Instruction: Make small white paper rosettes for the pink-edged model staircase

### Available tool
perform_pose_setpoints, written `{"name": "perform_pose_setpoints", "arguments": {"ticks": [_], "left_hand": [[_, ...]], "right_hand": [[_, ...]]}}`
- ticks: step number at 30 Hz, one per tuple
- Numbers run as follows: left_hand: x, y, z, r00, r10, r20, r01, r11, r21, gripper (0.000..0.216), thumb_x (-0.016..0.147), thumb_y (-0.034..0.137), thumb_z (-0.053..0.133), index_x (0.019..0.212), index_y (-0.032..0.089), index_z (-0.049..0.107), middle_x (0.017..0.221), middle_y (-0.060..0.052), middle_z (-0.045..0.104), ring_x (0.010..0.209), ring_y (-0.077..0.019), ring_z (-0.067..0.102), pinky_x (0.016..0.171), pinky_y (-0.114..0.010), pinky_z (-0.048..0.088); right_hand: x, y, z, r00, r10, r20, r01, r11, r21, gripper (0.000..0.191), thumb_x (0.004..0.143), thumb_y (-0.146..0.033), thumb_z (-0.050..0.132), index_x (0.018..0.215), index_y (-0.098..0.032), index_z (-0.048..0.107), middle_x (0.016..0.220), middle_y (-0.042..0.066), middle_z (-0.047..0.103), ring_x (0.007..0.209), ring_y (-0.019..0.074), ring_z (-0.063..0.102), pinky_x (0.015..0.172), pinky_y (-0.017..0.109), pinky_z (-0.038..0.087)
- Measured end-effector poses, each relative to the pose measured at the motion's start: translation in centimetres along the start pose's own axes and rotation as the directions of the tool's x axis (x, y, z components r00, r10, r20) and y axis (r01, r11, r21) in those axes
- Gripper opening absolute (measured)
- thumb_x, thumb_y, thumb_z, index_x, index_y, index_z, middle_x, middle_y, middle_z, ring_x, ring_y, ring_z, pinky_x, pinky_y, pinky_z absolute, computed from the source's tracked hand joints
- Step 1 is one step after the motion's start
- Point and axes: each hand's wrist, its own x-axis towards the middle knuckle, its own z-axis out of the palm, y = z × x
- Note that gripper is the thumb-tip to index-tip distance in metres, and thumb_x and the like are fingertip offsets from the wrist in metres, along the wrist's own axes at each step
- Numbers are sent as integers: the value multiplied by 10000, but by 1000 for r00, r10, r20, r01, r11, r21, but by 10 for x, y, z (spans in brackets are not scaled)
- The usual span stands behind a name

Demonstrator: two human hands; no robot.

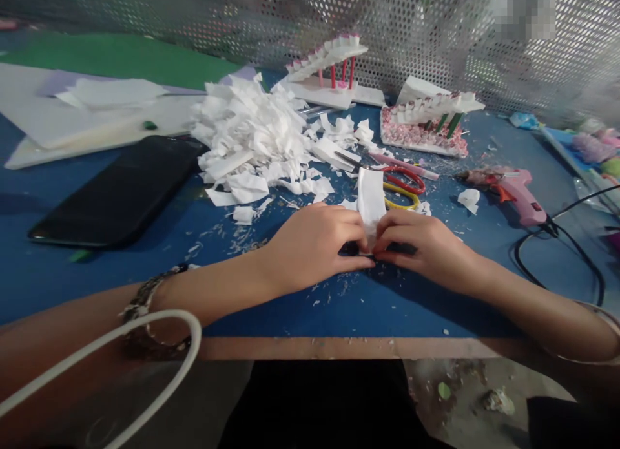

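A narrow white paper strip (371, 196) stands up between my hands near the table's front. My left hand (317, 245) pinches its lower end from the left, thumb and fingers together. From the other side my right hand (429, 245) pinches the same end, its fingertips almost meeting the left ones. Just behind the strip lie scissors (403, 200) with one red and one yellow handle loop, the strip covering part of them. A large heap of torn white paper pieces (256, 132) lies beyond my left hand.
A black phone (121, 194) lies at left, before white sheets (39, 106) and a green sheet (121, 55). A pink glue gun (520, 194) with a black cord (571, 236) lies right. Two small stair models (334, 61) (436, 113) stand behind. A white cable (188, 345) loops front left.
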Motion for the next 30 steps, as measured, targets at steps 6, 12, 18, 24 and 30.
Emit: {"name": "perform_pose_setpoints", "arguments": {"ticks": [6,12,18,24,30], "left_hand": [[2,0,3,999,11,-34,-10,1000,12,198,780,374,582,763,179,611,787,13,622,772,-160,572,672,-275,321],[2,0,5,999,-5,-33,7,999,44,184,791,352,575,763,171,598,801,6,615,788,-165,570,707,-288,317],[2,2,4,998,31,-50,-27,997,77,152,819,301,543,764,165,581,751,-1,602,754,-164,550,700,-291,313],[1,4,3,995,51,-82,-47,998,53,142,850,260,495,784,152,559,751,-1,589,723,-142,533,684,-271,324],[-2,5,0,988,71,-140,-76,997,-29,128,850,222,496,757,147,542,712,5,571,707,-124,509,700,-246,336]], "right_hand": [[0,-11,5,998,-58,38,68,921,-385,225,888,-203,371,815,-126,569,846,84,561,721,147,515,602,260,438],[0,-7,13,999,-37,31,48,859,-510,183,883,-188,384,832,-126,548,891,81,557,747,159,512,582,262,440],[0,-5,15,999,1,-45,-18,927,-374,171,883,-202,380,846,-132,531,908,94,546,761,171,516,612,287,457],[-2,-6,10,995,28,-98,-45,983,-180,149,876,-210,395,864,-134,523,867,85,546,794,166,517,680,298,459],[-4,-8,5,981,-41,-191,7,985,-175,131,869,-211,428,869,-151,545,864,65,568,823,155,529,720,284,457]]}}
